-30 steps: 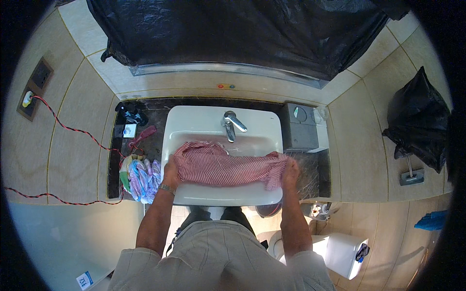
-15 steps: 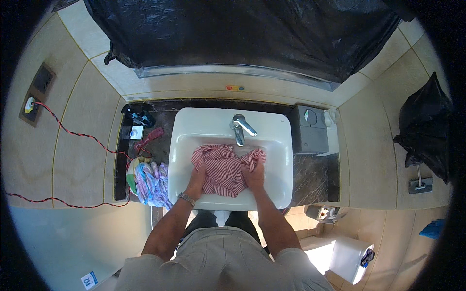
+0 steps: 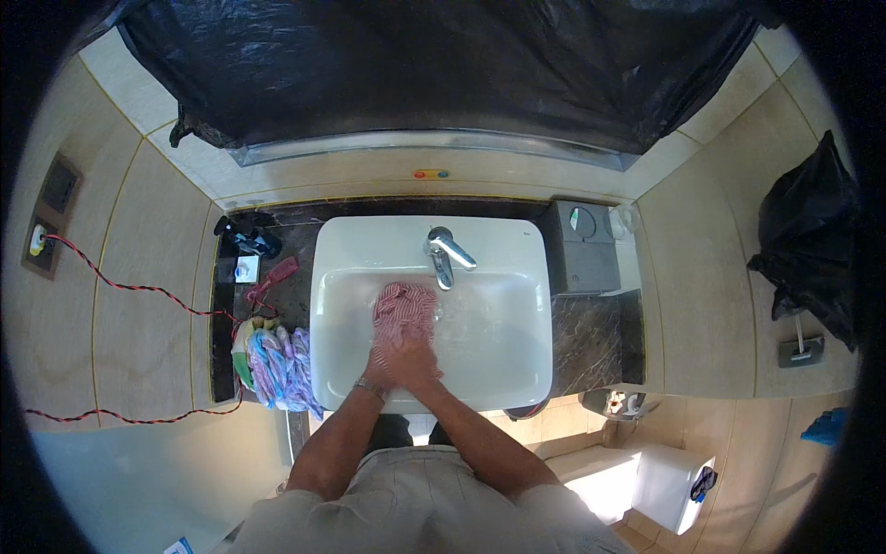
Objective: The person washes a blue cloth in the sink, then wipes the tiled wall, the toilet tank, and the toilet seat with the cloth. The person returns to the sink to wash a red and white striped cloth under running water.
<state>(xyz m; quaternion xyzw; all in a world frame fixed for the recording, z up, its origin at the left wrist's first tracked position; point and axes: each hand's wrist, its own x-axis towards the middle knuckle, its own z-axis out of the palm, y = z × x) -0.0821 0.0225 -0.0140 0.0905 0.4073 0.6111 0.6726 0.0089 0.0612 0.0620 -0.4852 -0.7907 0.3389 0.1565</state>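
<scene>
In the white sink (image 3: 517,369), a red-and-white striped cloth (image 3: 404,309) is bunched up, left of the tap's spout. My left hand (image 3: 380,367) and my right hand (image 3: 415,362) are close together at the cloth's near end, both closed on it. A bit of the fabric shows beside my right fingers. Most of the fingers are hidden behind the backs of the hands. The chrome tap (image 3: 445,254) stands at the sink's far side, and water ripples in the basin below its spout.
Left of the sink lie a blue-and-purple cloth (image 3: 281,365), a dark red item (image 3: 274,277) and dark bottles (image 3: 251,238). A grey box (image 3: 581,247) stands on the right counter. A red-black cord (image 3: 138,286) runs from the left wall socket. Black plastic (image 3: 434,65) covers the far wall.
My right hand has moved left to join my left hand. The striped cloth, spread wide before, is now gathered into a narrow bundle on the sink's left side.
</scene>
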